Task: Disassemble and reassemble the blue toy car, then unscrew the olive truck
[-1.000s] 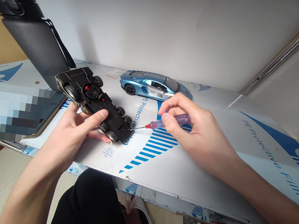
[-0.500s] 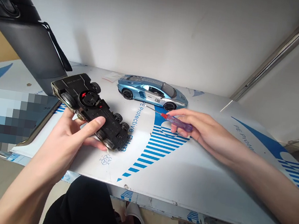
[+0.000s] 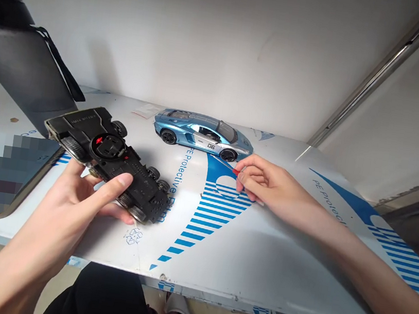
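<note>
The left hand [image 3: 66, 204] grips an upside-down black toy car chassis [image 3: 144, 179] with its thumb across the underside, while the right hand [image 3: 264, 183] closes around a red-tipped screwdriver [image 3: 231, 168].

Matt black plastic with a slightly textured surface is seen on the toy car chassis [image 3: 128, 177], a glossy pale-blue painted finish on the model car body [image 3: 200, 136], thin bright metal on the screwdriver [image 3: 227, 165], and smooth, faintly sheened printed film on the metal desk [image 3: 276, 260].

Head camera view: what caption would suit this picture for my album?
Left hand holds a black toy car chassis; right hand grips a small screwdriver near a blue model car.
</note>
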{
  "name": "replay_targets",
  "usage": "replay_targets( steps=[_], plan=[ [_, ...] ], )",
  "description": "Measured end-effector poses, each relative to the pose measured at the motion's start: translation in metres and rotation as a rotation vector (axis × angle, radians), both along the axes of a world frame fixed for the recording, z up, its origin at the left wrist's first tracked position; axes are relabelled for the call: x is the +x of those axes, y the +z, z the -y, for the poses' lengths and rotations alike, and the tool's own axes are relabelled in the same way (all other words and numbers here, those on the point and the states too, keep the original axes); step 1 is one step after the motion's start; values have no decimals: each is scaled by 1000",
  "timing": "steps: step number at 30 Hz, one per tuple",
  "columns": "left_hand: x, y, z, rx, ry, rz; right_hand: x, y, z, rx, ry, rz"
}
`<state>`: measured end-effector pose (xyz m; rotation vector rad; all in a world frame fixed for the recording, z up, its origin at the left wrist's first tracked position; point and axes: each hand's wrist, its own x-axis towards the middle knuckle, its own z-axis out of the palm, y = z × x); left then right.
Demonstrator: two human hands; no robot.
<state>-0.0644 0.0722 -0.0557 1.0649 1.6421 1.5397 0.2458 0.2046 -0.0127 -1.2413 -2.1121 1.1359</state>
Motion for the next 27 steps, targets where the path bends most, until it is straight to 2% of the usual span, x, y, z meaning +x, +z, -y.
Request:
replay_targets(
  steps=[5, 8, 15, 23, 27],
  plan=[
    [5, 6, 1, 18, -30, 33, 2, 5, 9, 276, 40, 344],
    [10, 11, 1, -5, -19, 42, 1, 4, 11, 342, 74, 458],
    [14, 14, 2, -7, -30, 66, -1, -1, 16, 410, 151, 517],
    [16, 16, 3, 20, -22, 37, -3, 0, 18, 430, 159, 556],
    [13, 15, 1, 34, -90, 76, -3, 0, 18, 427, 166, 555]
  ],
)
